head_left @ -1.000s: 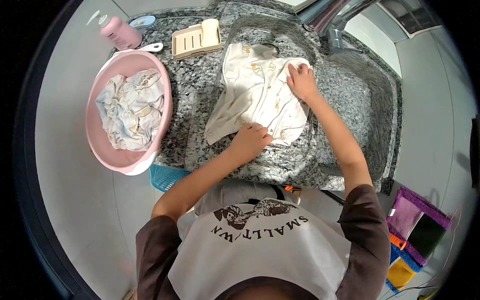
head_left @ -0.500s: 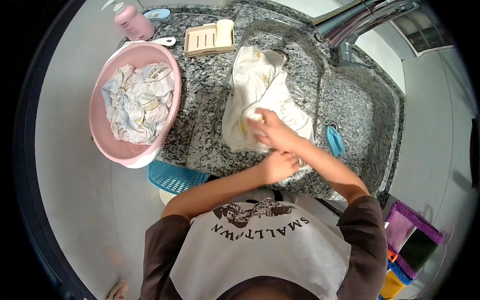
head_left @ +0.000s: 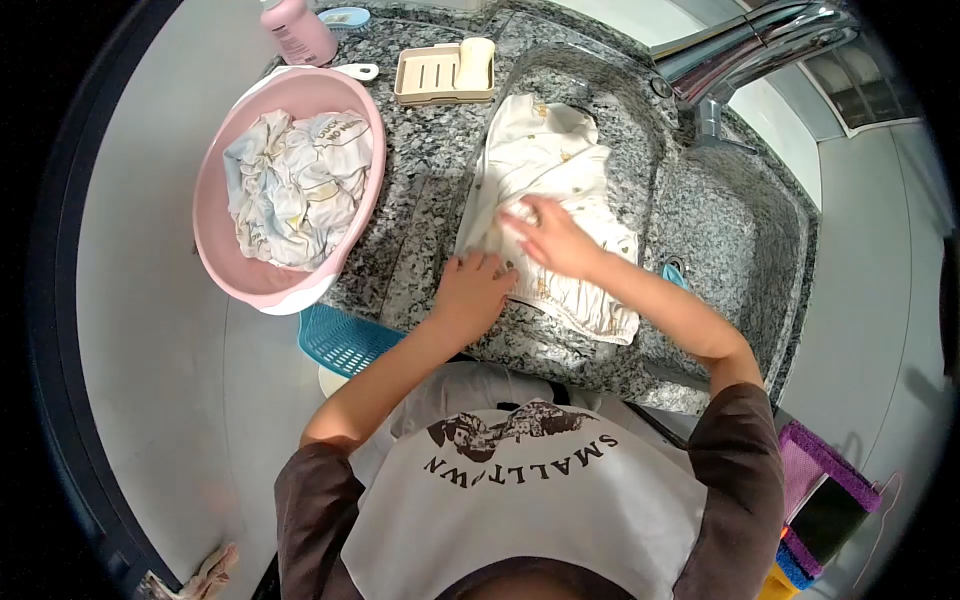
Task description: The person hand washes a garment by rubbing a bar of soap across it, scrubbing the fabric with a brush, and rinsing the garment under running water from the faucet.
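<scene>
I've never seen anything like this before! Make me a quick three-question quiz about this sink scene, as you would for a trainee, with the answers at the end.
1. True or false: crumpled laundry lies in the pink basin.
2. Which thing are the left hand and the right hand both at?
A) the soap dish
B) the white garment
C) the tap
3. What colour is the basket that shows below the edge of the counter?

Key: 1. True. 2. B. 3. Blue.
</scene>
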Available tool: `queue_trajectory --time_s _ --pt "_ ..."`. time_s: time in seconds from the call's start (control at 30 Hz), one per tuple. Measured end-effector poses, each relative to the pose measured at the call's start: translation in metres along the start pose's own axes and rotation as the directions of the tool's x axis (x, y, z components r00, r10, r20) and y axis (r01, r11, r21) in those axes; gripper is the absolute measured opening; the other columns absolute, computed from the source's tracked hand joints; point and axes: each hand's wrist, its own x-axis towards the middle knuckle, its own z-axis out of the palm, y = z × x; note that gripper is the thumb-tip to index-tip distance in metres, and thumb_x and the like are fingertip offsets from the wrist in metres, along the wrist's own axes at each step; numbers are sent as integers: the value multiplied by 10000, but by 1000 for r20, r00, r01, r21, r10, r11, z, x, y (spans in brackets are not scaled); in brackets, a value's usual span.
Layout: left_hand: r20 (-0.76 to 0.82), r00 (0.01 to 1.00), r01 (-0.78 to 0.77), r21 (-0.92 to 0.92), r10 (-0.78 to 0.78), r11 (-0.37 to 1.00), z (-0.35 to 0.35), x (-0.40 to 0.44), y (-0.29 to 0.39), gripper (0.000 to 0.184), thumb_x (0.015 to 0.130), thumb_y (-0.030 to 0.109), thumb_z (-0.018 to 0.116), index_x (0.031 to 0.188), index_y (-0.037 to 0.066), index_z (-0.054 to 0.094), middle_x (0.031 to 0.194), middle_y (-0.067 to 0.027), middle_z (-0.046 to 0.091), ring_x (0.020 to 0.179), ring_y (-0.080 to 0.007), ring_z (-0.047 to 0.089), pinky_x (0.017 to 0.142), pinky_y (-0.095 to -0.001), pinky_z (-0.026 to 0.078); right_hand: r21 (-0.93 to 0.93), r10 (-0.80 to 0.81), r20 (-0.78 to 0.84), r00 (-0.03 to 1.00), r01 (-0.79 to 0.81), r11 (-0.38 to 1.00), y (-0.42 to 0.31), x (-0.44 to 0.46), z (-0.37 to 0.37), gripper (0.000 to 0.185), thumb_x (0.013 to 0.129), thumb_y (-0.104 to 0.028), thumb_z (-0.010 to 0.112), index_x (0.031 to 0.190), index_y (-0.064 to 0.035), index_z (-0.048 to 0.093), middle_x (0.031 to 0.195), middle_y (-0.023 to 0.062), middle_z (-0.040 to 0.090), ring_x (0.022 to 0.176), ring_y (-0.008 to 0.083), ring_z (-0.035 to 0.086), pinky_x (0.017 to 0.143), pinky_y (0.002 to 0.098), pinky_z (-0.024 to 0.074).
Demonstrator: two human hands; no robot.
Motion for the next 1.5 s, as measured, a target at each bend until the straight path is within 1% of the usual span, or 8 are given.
queue_trajectory --time_s 0.47,0.8,1.0,1.1,1.13,1.2,1.43,1.5 --pt "-116 974 -203 -74 194 976 22 -11 12 253 728 119 519 965 141 606 1031 -31 544 1009 -206 498 863 -352 404 -180 475 -103 874 -486 855 63 -51 -19 431 827 -169 496 1252 -127 437 1109 221 426 1003 364 435 885 430 364" --pt "-73 992 -116 -304 98 946 18 -17 7 188 756 91 515 927 100 593 908 -47 555 921 -248 515 807 -373 432 75 -57 81 995 51 996 -37 19 7 486 812 -150 539 1285 -176 429 1198 253 398 1132 385 381 974 458 321" --pt "25 990 -110 -491 140 864 21 -9 1 146 791 142 539 908 65 581 887 -83 537 898 -261 517 761 -358 445 -312 665 -143 733 -671 673 98 61 9 410 863 -275 410 1272 -265 428 1213 230 420 1035 377 439 896 480 341" --pt "451 884 121 -477 125 871 -16 14 -6 218 776 203 570 935 55 568 891 -106 530 904 -271 512 729 -369 458 -146 617 -241 749 -657 740 111 41 -2 383 830 -231 485 1213 -237 497 1112 194 419 995 378 432 882 452 359" --pt "450 883 114 -478 131 871 -15 25 -7 218 776 203 570 935 55 568 891 -106 530 904 -271 512 729 -369 458 -148 620 -245 745 -661 736 107 36 -3 383 830 -231 485 1213 -237 497 1112 194 419 995 378 432 882 452 359" --pt "-152 980 93 -221 -129 971 -4 48 -8 249 751 219 578 930 49 555 867 -132 536 877 -290 526 696 -389 468 18 539 -324 778 -564 825 92 25 -1 379 831 -189 497 1209 -198 507 1108 188 407 1002 369 421 895 423 354" --pt "-200 975 45 -238 -95 970 46 93 -27 187 668 54 564 852 33 534 828 -173 553 789 -302 555 657 -383 481 218 421 -195 886 -379 899 21 17 -39 394 841 -142 489 1234 -157 488 1142 226 385 1075 345 381 945 412 323" --pt "145 980 180 -362 -136 915 27 80 -21 157 641 8 564 795 14 535 802 -173 575 728 -300 569 635 -369 477 123 222 -165 961 -203 971 8 18 -26 414 837 -140 494 1249 -173 472 1148 229 389 1091 343 376 938 430 334"
